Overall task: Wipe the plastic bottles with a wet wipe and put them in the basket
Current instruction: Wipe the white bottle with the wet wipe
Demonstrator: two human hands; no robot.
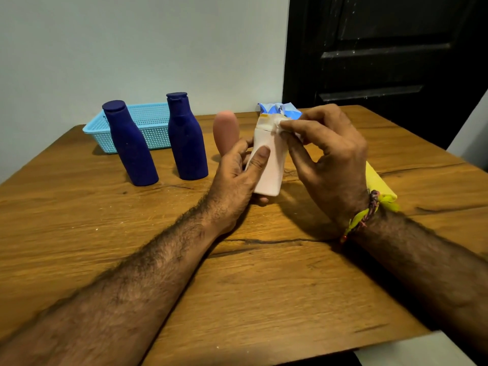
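While the left hand (pixel 239 167) grips a white bottle (pixel 269 162) round its lower body, thumb laid flat along the front and fingers curled behind, the right hand (pixel 327 157) pinches a white wet wipe (pixel 280 125) against the bottle's shoulder just under the cap. The bottle is held upright, lifted a little off the table (pixel 264 286), its base clear of the wood. It is a plain, flat-sided plastic bottle, pale white with a faint pink cast, and its cap shows a small yellow patch at the top edge. Behind it stands a pink bottle (pixel 225 130), rounded at the top and partly hidden by the left hand. To the left stand two dark blue bottles (pixel 130 146) (pixel 186 138), both upright on the table, matt in finish, with narrow necks and flat caps. Behind them, at the table's far edge against the wall, lies a light blue mesh basket (pixel 150 122). A crumpled blue and white wipe packet (pixel 280 109) shows just beyond the white bottle's cap. A yellow cloth (pixel 380 183) lies on the table beyond the right wrist.
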